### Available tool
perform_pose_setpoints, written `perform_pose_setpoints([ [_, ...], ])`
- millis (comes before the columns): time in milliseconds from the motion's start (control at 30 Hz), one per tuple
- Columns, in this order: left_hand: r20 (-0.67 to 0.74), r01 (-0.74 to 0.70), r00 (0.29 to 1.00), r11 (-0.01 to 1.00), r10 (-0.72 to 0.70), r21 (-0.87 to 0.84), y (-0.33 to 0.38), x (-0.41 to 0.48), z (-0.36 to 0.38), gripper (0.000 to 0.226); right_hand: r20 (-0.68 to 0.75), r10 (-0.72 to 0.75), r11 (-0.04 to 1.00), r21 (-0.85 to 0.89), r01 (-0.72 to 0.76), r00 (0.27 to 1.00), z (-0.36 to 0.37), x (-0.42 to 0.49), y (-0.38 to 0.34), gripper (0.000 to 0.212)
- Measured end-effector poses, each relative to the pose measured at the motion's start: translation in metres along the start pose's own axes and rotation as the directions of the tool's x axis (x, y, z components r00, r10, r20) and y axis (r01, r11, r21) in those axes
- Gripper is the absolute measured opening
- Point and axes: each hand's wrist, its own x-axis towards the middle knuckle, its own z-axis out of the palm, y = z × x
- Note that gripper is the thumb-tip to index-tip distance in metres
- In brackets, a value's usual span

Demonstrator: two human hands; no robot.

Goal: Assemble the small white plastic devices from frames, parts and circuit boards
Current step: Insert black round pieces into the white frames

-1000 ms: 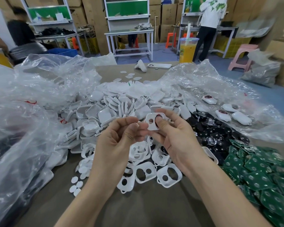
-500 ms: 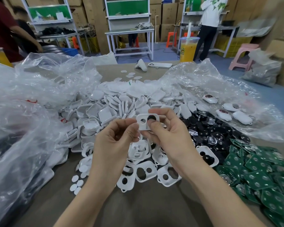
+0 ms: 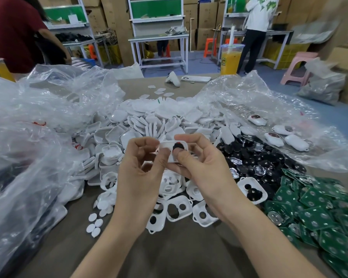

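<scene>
A white plastic frame (image 3: 167,145) with a round black part in its large hole is held up over the pile. My right hand (image 3: 201,167) grips it, thumb pressing on the black part. My left hand (image 3: 143,167) pinches the frame's left edge with curled fingers. Beneath my hands lie loose white frames (image 3: 177,211). A big heap of white shells (image 3: 149,125) sits behind. Black round parts (image 3: 255,157) lie to the right, and green circuit boards (image 3: 313,213) fill the near right. Several finished devices (image 3: 273,137) rest on plastic at the right.
Crumpled clear plastic bags (image 3: 28,137) cover the table's left side and far right. Small white discs (image 3: 94,225) lie near the left. A drink cup (image 3: 230,59) and a phone (image 3: 196,78) stand at the table's far edge. People work at benches behind.
The frame has risen a little in my hands, and a black part now fills its large hole under my right thumb. A person in a dark red top has come closer at the far left.
</scene>
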Motion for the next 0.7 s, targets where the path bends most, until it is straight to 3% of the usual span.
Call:
perform_pose_setpoints([
  [167, 0.137, 0.093, 0.987, 0.992, -0.08, -0.089, 0.004, 0.008, -0.008, 0.037, 0.031, 0.002, 1.0, 0.006, -0.002, 1.0, -0.003, 0.0, -0.002, 0.022],
  [333, 0.185, 0.074, 0.981, 0.996, -0.063, -0.055, 0.003, 0.009, -0.011, 0.033, 0.042, 0.0, 1.0, -0.011, 0.001, 0.999, -0.004, 0.0, -0.003, 0.019],
  [600, 0.064, -0.061, 0.997, 0.979, 0.049, 0.196, -0.002, 0.002, -0.009, 0.022, 0.076, -0.043, 0.988, -0.144, 0.054, 0.996, -0.006, 0.0, -0.004, 0.021],
  [700, 0.03, -0.058, 0.998, 0.979, 0.053, 0.194, -0.002, -0.001, -0.007, 0.014, 0.077, -0.059, 0.983, -0.171, 0.072, 0.995, -0.007, 0.0, -0.003, 0.022],
])
